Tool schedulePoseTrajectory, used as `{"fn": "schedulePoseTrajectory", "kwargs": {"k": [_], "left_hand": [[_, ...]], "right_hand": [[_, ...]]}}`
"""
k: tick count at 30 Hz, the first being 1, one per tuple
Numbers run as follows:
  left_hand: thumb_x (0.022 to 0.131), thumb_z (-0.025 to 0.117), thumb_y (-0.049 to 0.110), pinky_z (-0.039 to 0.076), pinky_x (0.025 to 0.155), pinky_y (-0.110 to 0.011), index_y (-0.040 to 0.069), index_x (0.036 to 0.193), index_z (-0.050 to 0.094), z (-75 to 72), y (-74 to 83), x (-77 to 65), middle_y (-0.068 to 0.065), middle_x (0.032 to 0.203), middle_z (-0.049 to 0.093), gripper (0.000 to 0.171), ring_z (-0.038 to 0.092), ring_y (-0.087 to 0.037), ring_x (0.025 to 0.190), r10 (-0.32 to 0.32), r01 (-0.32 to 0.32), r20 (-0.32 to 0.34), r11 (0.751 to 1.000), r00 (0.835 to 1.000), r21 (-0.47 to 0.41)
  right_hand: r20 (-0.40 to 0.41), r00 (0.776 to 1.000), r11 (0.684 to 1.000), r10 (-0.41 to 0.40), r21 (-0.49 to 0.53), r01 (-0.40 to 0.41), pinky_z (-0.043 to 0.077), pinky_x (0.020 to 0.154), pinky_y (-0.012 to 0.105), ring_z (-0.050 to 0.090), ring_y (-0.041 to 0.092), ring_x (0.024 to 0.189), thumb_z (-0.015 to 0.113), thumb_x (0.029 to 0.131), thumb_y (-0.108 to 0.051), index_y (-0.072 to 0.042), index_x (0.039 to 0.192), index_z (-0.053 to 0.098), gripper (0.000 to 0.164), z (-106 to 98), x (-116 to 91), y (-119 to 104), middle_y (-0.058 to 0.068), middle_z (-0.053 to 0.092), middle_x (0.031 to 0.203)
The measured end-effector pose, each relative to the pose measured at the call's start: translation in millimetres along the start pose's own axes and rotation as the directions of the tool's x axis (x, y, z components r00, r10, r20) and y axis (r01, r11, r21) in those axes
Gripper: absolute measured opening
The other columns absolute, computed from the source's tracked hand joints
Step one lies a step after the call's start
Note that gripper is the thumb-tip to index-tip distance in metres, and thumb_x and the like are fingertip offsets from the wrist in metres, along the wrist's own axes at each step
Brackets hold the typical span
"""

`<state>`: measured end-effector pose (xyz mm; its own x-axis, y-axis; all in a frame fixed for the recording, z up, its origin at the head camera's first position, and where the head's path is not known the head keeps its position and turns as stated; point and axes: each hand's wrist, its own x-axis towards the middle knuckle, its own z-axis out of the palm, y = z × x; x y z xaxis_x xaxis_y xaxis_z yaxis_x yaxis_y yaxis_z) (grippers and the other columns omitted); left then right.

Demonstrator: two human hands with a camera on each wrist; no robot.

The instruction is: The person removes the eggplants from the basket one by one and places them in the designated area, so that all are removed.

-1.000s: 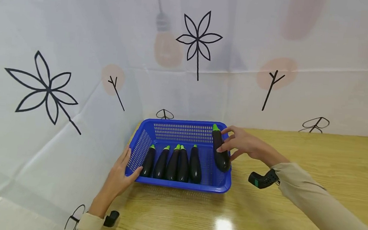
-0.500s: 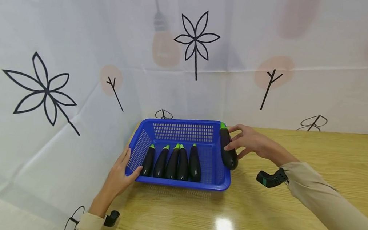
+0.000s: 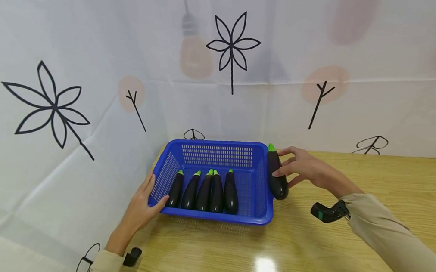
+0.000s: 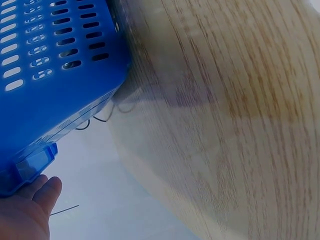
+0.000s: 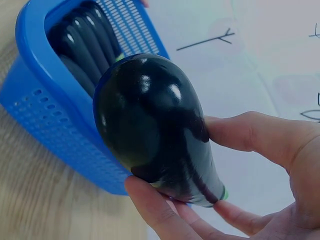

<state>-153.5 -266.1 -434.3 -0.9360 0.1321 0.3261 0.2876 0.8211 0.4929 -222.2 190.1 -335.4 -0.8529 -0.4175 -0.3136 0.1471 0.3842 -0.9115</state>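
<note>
My right hand pinches a dark eggplant with a bright green cap, just past the right rim of a blue plastic basket. In the right wrist view, thumb and fingers sit on either side of the same eggplant, its rounded end toward the camera. My left hand holds the basket at its front left corner, thumb on the front rim and fingers along the left side. Several more eggplants lie side by side inside the basket, caps toward the back; the basket's right part shows its bare floor.
The basket stands on a light wooden table that extends to the right and in front. A white cloth printed with plants and bulbs hangs behind and along the left side. Each wrist carries a small black camera.
My right hand has carried the eggplant rightward, from above the inside of the basket to beyond its right rim. The left hand has stayed at the basket's corner.
</note>
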Motion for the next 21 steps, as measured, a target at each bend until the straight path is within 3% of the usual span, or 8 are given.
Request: {"fn": "schedulePoseTrajectory", "kwargs": {"k": [9,21], "left_hand": [[0.086,0.067,0.037,0.034,0.099,-0.06,-0.003,0.148,0.021,1.7,-4.0,-1.3,-0.018,0.154,0.019,0.087,0.029,-0.041,0.134,0.002,-0.002,-0.01,1.0,1.0,-0.015],[0.086,0.066,0.037,0.033,0.1,-0.06,-0.002,0.148,0.021,2.4,-4.6,-0.1,-0.012,0.156,0.015,0.087,0.027,-0.04,0.136,0.011,-0.011,-0.011,1.0,1.0,-0.02]], "right_hand": [[-0.008,1.0,1.0,0.003,-0.006,-0.004,0.054,0.075,0.046,0.057,0.038,0.106,0.072,0.081,-0.018,0.004,0.143,0.018,0.085,-3,-1,5,0.034,0.043,0.13],[-0.019,1.0,1.0,-0.004,0.021,0.005,0.054,0.074,0.047,0.064,0.031,0.094,0.071,0.082,-0.014,0.007,0.141,0.019,0.082,-6,1,18,0.034,0.048,0.124]]}}
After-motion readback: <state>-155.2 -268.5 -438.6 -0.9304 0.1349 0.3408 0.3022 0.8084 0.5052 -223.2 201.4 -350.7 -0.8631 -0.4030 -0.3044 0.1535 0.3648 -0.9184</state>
